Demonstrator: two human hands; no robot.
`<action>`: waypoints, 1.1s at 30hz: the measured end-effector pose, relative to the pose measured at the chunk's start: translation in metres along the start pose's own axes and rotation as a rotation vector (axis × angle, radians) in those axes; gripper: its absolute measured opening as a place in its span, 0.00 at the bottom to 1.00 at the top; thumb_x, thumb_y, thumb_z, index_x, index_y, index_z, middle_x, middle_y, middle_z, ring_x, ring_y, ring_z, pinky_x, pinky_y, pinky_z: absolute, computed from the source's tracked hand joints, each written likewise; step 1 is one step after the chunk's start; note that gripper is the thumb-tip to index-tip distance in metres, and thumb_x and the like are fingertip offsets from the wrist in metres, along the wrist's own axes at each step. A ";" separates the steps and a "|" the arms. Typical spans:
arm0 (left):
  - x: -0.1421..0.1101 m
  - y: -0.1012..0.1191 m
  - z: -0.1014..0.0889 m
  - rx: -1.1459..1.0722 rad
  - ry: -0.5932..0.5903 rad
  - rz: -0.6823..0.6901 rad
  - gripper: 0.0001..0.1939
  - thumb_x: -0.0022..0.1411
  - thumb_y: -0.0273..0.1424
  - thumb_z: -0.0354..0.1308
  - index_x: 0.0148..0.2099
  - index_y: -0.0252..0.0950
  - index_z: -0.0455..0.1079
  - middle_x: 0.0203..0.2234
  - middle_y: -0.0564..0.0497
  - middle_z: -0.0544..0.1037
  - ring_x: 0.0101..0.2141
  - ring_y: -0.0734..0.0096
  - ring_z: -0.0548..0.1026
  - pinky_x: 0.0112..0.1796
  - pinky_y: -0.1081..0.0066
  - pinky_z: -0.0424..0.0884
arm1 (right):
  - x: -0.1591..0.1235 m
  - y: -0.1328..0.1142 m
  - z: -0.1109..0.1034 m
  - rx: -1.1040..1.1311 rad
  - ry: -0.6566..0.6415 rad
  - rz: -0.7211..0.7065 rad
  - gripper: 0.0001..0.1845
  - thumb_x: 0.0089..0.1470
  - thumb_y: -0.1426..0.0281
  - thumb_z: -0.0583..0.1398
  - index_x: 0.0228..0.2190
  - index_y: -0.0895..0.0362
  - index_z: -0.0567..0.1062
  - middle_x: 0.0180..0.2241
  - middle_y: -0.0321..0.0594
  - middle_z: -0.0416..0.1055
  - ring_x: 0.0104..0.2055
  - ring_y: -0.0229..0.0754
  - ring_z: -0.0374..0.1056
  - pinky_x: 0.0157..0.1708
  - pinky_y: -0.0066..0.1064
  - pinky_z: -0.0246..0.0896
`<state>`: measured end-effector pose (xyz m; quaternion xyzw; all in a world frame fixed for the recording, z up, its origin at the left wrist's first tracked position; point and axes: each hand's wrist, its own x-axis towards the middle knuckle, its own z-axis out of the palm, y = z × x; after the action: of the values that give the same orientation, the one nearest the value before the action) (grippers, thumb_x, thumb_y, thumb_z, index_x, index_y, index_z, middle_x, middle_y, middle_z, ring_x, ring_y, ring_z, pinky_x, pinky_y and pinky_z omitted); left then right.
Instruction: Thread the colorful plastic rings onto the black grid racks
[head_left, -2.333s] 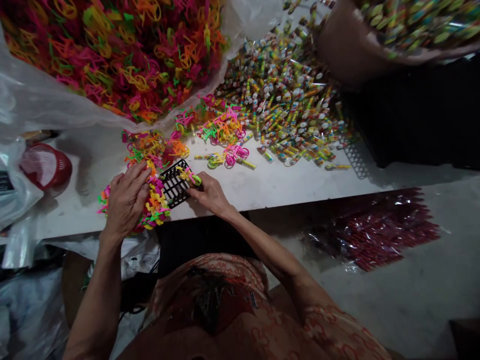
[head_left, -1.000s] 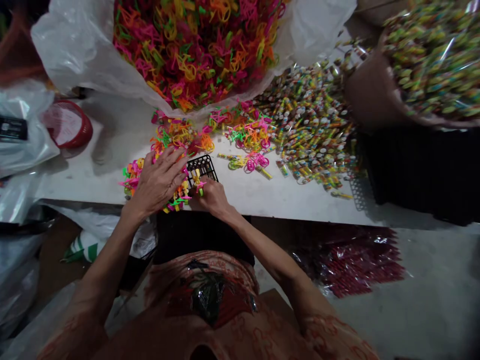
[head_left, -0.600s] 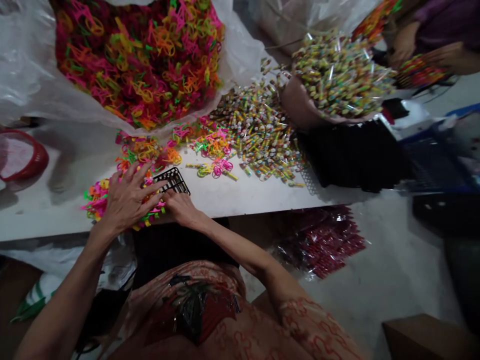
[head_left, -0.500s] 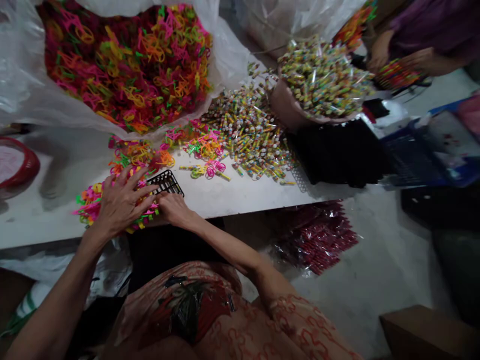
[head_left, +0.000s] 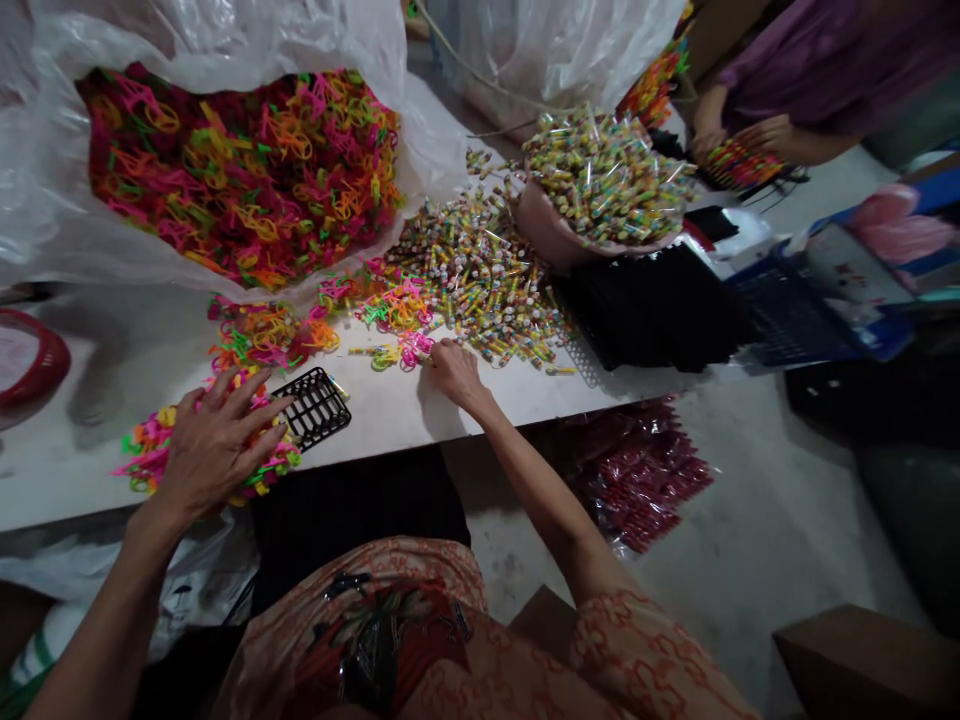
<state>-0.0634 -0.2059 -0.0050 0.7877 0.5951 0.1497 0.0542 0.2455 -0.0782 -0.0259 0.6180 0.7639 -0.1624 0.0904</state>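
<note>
My left hand (head_left: 217,445) lies with fingers spread over a cluster of bright plastic pieces (head_left: 150,445) in pink, yellow and green. Its fingertips reach the left edge of a black slotted plastic rack (head_left: 319,408) near the table's front edge. A small patterned tube (head_left: 338,386) lies along the rack's far right side. My right hand (head_left: 459,376) is at the front of the loose heap, its fingers drawn together beside pink plastic loops (head_left: 415,349). What its fingertips pinch, if anything, is hidden. Just beyond it spreads a heap of small patterned tubes (head_left: 502,285).
A large clear bag (head_left: 56,235) full of coloured plastic pieces stands at the back left. Behind the heap is a pink tub (head_left: 547,235) of tubes, next to stacked black racks (head_left: 660,305). A red basket (head_left: 52,365) sits left. Another person's hands (head_left: 769,135) work at upper right.
My right hand has left the black rack and moved right to the pink loops, uncovering the rack. My left hand stays spread on the coloured pieces. The whole view has shifted slightly.
</note>
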 end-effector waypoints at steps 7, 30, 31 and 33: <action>0.000 0.005 -0.009 0.026 -0.002 -0.006 0.19 0.67 0.38 0.49 0.56 0.50 0.71 0.61 0.46 0.68 0.63 0.41 0.60 0.58 0.35 0.54 | -0.016 -0.012 0.009 0.055 0.009 -0.003 0.14 0.58 0.74 0.53 0.44 0.58 0.74 0.47 0.49 0.73 0.46 0.47 0.71 0.38 0.33 0.57; 0.107 0.115 0.103 -0.428 0.004 -0.369 0.15 0.56 0.21 0.48 0.41 0.39 0.71 0.37 0.47 0.78 0.42 0.59 0.74 0.43 0.63 0.69 | -0.044 0.013 0.049 1.494 0.136 0.050 0.15 0.43 0.62 0.64 0.34 0.57 0.76 0.20 0.29 0.68 0.22 0.33 0.62 0.27 0.28 0.60; 0.106 0.115 0.102 -0.476 0.020 -0.420 0.14 0.57 0.23 0.49 0.43 0.39 0.70 0.35 0.48 0.78 0.39 0.61 0.75 0.42 0.64 0.69 | -0.048 0.007 0.049 1.598 0.121 0.042 0.16 0.42 0.62 0.65 0.34 0.57 0.77 0.21 0.29 0.69 0.22 0.33 0.62 0.26 0.28 0.60; 0.106 0.115 0.099 -0.493 0.018 -0.520 0.14 0.56 0.28 0.54 0.46 0.40 0.69 0.34 0.50 0.78 0.37 0.62 0.76 0.40 0.65 0.69 | -0.056 -0.006 0.045 1.717 0.110 0.024 0.15 0.41 0.62 0.66 0.32 0.56 0.77 0.22 0.30 0.71 0.21 0.32 0.62 0.26 0.28 0.61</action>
<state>0.0987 -0.1288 -0.0502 0.5719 0.7222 0.2769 0.2734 0.2492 -0.1472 -0.0483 0.4873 0.3732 -0.6528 -0.4439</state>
